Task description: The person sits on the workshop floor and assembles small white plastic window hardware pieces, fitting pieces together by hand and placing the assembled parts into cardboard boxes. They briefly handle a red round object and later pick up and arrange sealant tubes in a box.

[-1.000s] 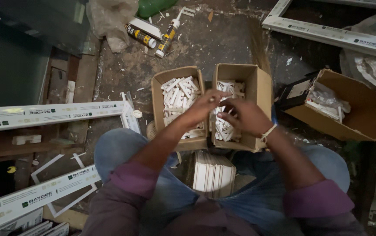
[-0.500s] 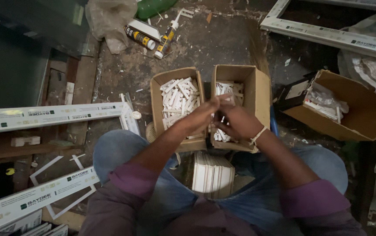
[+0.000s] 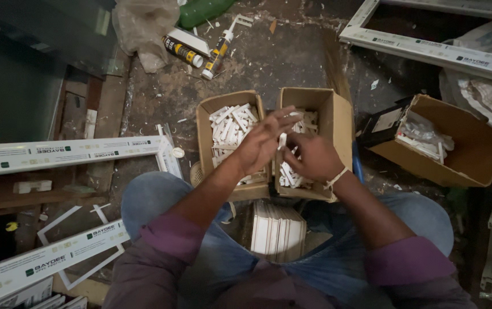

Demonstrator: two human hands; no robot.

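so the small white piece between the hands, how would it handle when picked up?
Probably stiff: the white piece stays straight between the left hand and right hand. Likely light, since fingertips alone seem to hold it. Flat-sided like those in the left box, so unlikely to roll.

Dirty concrete floor (image 3: 291, 63), littered with white chips. On it: two open cardboard boxes (image 3: 231, 143) of white pieces, a third box (image 3: 463, 151), sealant tubes (image 3: 218, 48), white frame profiles (image 3: 68, 153).

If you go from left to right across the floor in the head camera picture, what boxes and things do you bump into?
White frame bar → left box of white pieces → left hand → right hand → right box → tilted box with a plastic bag.
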